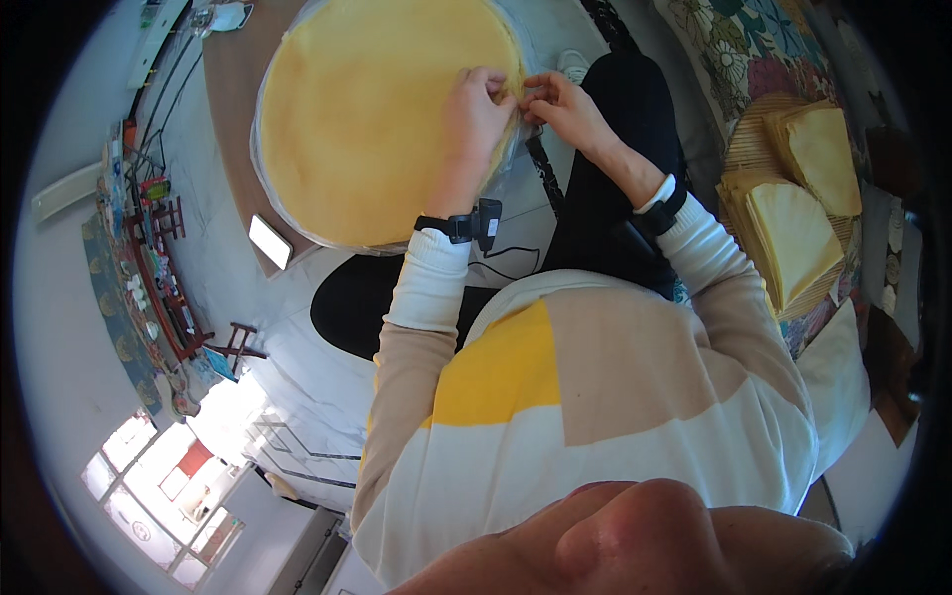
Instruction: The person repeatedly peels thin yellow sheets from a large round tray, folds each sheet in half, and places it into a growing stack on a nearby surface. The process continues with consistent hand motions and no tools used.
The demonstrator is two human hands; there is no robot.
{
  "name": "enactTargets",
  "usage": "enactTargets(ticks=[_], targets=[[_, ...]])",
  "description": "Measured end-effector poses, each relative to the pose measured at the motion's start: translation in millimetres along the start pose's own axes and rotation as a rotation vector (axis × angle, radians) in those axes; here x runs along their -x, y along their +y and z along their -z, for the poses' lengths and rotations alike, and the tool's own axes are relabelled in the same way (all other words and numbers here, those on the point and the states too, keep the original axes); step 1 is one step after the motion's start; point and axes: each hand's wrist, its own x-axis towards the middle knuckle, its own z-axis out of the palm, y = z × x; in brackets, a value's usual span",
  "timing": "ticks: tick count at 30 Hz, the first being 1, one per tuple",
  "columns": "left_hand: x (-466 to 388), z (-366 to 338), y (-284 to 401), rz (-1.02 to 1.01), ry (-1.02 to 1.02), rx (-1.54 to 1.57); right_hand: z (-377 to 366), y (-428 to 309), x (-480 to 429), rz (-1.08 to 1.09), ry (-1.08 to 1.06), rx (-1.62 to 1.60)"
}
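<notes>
A big round stack of thin yellow flatbread sheets (372,134) lies on clear plastic film, over a wooden board. My left hand (480,111) rests at the right edge of the stack, its thumb and fingers bent together at the rim; whether they pinch a sheet edge is too small to tell. Just to the right, my right hand (569,111) is at the same edge with its fingers curled towards the film and the sheets. What its fingertips touch cannot be made out. Both wrists wear black straps.
A white phone-like object (270,242) lies on the board's near corner. At the right, folded yellow sheets (792,230) lie in stacks on a round slatted mat (751,141) over flowered fabric (732,63). A black cable (513,253) hangs between my legs.
</notes>
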Motion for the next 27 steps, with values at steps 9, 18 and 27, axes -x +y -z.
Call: enactTargets(ticks=[9, 18, 27], targets=[[-6, -1, 6, 0.074, 0.003, -0.141, 2, 5, -5, 0.008, -0.023, -0.031], [-9, 14, -15, 0.063, -0.109, 0.010, 5, -4, 0, -0.002, -0.015, 0.037], [25, 18, 0, -0.044, -0.024, -0.288, 2, 1, -4, 0.027, -0.041, 0.057]])
